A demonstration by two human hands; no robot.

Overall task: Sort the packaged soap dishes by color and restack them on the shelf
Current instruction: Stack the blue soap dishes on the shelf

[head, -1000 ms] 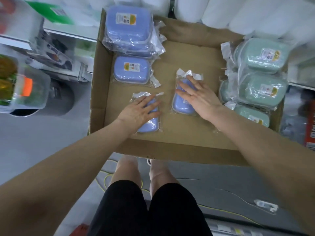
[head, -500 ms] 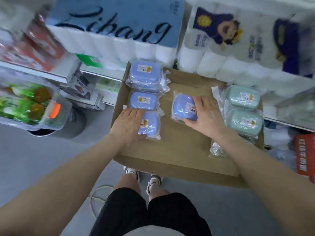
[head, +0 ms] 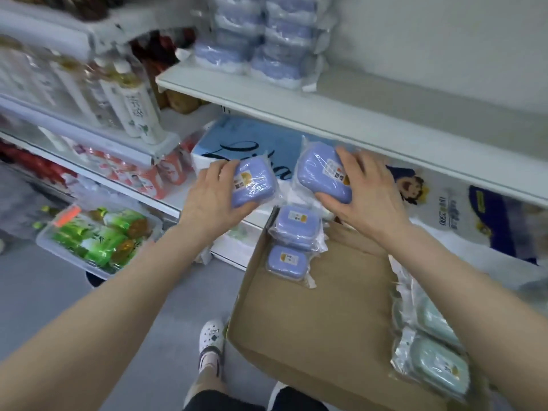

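Observation:
My left hand (head: 212,200) grips one blue packaged soap dish (head: 252,182), lifted above the cardboard box (head: 311,336). My right hand (head: 367,197) grips a second blue soap dish (head: 321,170) beside it, just below the white shelf (head: 355,114). Two stacks of blue soap dishes (head: 258,40) stand on that shelf at its left end. More blue dishes (head: 293,232) lie in the box's far left corner. Green packaged soap dishes (head: 436,357) lie along the box's right side.
Toilet paper packs (head: 444,209) sit under the shelf behind the box. Bottles (head: 130,102) and red packets fill the shelving on the left. A clear bin of green packets (head: 95,235) stands low on the left. My shoe (head: 211,336) is on the grey floor.
Both hands have lifted a blue soap dish each out of the box, up toward the shelf. The view has tilted upward, showing the shelf with its blue stacks.

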